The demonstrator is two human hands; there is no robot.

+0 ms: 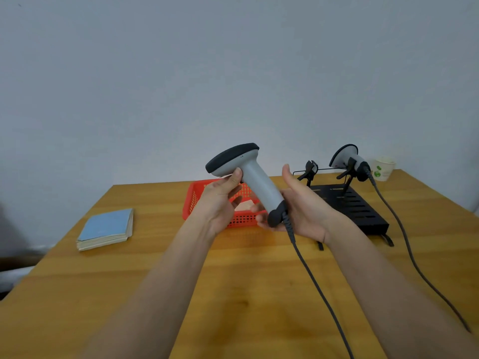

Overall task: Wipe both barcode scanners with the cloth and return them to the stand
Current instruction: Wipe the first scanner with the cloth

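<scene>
A grey barcode scanner [255, 181] with a dark head is held above the table's middle, head up and to the left. My left hand [220, 200] pinches it just under the head, thumb on the neck. My right hand [303, 208] cups the handle's dark base with curled fingers, thumb pointing up. Its cable [311, 275] hangs down toward me. The second scanner [346, 158] sits in the right cradle of the black stand [363, 211]; the left cradle [311, 168] holds nothing. A pale cloth-like piece [245, 204] shows in the red basket [190, 203], mostly hidden by my hands.
A blue-covered booklet [107, 228] lies on the left of the wooden table [246, 294]. A paper cup [384, 168] stands at the back right corner behind the stand. The second scanner's cable [409, 250] runs across the right side of the table.
</scene>
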